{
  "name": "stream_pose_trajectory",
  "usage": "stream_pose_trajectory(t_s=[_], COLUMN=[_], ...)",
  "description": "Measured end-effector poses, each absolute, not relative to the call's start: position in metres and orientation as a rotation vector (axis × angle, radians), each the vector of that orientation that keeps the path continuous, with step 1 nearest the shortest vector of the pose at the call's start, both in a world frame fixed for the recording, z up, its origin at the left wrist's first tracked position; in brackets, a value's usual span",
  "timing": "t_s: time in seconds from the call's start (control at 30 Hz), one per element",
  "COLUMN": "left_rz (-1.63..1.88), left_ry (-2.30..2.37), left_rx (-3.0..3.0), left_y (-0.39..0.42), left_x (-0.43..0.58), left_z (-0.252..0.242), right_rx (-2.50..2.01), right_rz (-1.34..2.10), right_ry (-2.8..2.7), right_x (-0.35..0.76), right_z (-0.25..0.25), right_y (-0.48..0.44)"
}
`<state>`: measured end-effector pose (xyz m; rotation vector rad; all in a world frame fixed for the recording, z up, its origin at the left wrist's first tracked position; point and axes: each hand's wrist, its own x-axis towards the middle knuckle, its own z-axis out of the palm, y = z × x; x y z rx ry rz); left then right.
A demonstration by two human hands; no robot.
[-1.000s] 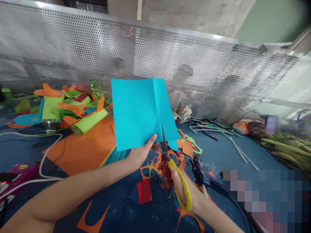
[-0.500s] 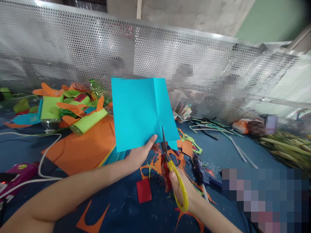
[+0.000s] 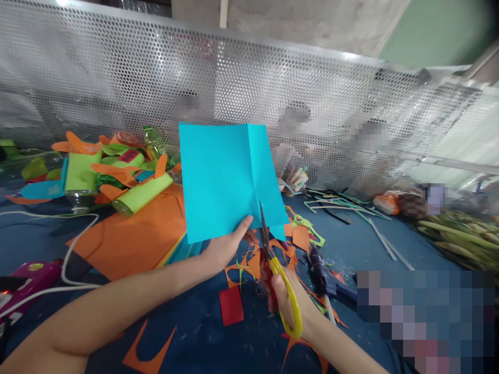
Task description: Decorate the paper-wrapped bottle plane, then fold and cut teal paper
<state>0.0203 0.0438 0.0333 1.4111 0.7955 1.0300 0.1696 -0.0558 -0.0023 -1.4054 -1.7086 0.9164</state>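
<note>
My left hand (image 3: 230,244) pinches the lower edge of a creased blue sheet (image 3: 218,182), thumb in front and the other fingers mostly behind it. The sheet is held up above the blue surface. My right hand (image 3: 284,293) is wrapped round the yellow and red handles of the scissors (image 3: 286,291). Their blades point up and lie at the sheet's lower edge near the crease, just right of my left thumb. A flap of blue paper (image 3: 278,231) hangs below the sheet beside the blades. Under my hands lie orange and green scraps (image 3: 244,267).
Bottles wrapped in coloured paper (image 3: 144,193) and orange sheets (image 3: 136,234) lie at the left, near a white cable (image 3: 70,259). A red piece (image 3: 231,306) is in front. A dark blue glue gun (image 3: 323,278) and straws (image 3: 374,231) lie right. A perforated metal barrier (image 3: 241,88) stands behind.
The blue sheet and both hands have stayed almost in place. The scissors remain at the sheet's lower edge, with only a very slight shift in the handles.
</note>
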Motion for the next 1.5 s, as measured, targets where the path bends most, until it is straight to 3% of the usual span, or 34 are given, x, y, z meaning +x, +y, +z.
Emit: stream_pose_trajectory(t_s=[1.5], left_rz=[1.030], left_ry=[0.872], left_rx=[1.364], left_y=[0.043], left_x=[0.022], left_z=[0.035], right_rx=[-1.481], right_rz=[1.133], right_ry=[-1.434], right_x=[0.162], right_z=[-0.002], right_y=[-0.054])
